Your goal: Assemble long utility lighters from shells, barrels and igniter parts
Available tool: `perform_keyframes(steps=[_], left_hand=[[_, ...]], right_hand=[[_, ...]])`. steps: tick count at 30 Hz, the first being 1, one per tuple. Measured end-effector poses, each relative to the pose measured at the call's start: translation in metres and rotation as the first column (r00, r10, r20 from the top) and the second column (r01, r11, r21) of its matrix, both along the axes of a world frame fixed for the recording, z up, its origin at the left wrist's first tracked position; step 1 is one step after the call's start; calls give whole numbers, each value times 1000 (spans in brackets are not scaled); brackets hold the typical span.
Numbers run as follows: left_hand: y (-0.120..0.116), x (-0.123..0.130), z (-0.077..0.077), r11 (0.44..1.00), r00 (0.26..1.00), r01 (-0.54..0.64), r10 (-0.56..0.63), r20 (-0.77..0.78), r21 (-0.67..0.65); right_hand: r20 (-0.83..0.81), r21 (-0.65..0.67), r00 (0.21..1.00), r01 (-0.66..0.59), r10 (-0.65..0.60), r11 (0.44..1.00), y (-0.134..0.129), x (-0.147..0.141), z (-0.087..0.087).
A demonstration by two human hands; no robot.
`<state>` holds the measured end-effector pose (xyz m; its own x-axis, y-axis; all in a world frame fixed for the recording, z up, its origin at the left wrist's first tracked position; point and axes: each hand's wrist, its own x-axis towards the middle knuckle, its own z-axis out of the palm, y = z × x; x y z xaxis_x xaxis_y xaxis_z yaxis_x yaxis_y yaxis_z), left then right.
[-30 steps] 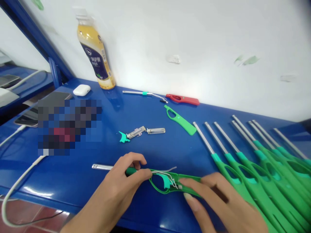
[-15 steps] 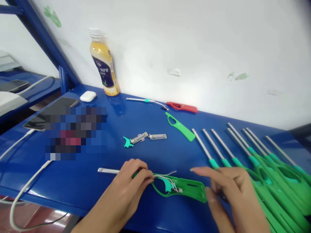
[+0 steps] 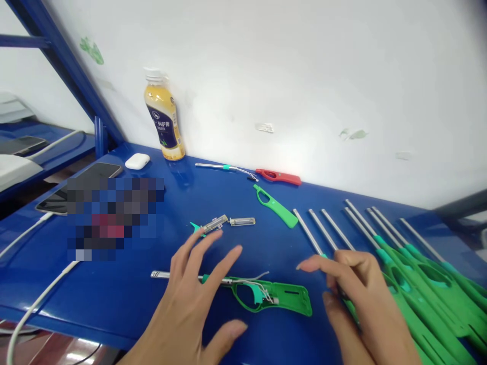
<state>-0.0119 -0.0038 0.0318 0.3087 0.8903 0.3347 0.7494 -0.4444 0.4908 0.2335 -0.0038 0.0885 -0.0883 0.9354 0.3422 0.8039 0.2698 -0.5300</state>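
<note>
One opened green lighter (image 3: pixel 291 296) lies on the blue table (image 3: pixel 114 299) between the person's two hands, its inside facing up, with one metal tube (image 3: pixel 160 275), one turquoise trigger (image 3: pixel 257 292) and white wires (image 3: pixel 268 287) showing. The left hand (image 3: pixel 186 304) is spread over the tube, fingers and thumb apart and gripping nothing; whether it touches the tube cannot be told. The right hand (image 3: pixel 361 289) is just beyond the lighter's wide end, forefinger and thumb parted, the other fingers curled; whether they hold anything cannot be told. Beside and partly behind that hand lie eight green lighters (image 3: pixel 437 304), counted by their rods. Farther back are two clear tanks (image 3: pixel 242 221), one loose trigger (image 3: pixel 196 227), one light green shell (image 3: pixel 277 208), one red shell (image 3: pixel 280 177) and one spare tube (image 3: pixel 211 166) with wires. One yellow bottle (image 3: pixel 163 121) stands by the wall (image 3: pixel 304 76), near one white case (image 3: pixel 137 161).
</note>
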Motion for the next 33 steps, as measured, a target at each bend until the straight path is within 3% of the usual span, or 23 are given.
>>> perform_keyframes(steps=[5,9,13,16,19,22,26,30,33], left_hand=[[-1,-1,5,997,997,-51,48,-53,-59],[6,-4,17,988,988,-149,147,-51,-46],[30,-14,28,976,974,-214,216,-71,32],[53,-28,27,974,973,-200,210,-98,107],[67,-40,20,981,973,-134,157,-171,140],[73,-46,13,991,972,-91,110,-207,102],[80,-38,14,994,974,-56,75,-215,92],[81,-18,22,997,977,21,-3,-215,80],[69,1,27,993,975,112,-100,-200,48]], right_hand=[[109,51,977,-191,184,980,10,23,-11],[151,53,971,-193,183,980,16,24,-11],[108,49,984,-149,143,988,18,19,-3],[89,46,992,-92,88,995,19,22,6],[180,2,977,-113,110,994,26,30,11],[362,-16,903,-242,231,970,44,32,12],[615,-105,709,-361,346,927,81,12,10],[671,-118,647,-389,362,914,115,-24,2],[697,-141,607,-407,383,902,128,-39,-7]])
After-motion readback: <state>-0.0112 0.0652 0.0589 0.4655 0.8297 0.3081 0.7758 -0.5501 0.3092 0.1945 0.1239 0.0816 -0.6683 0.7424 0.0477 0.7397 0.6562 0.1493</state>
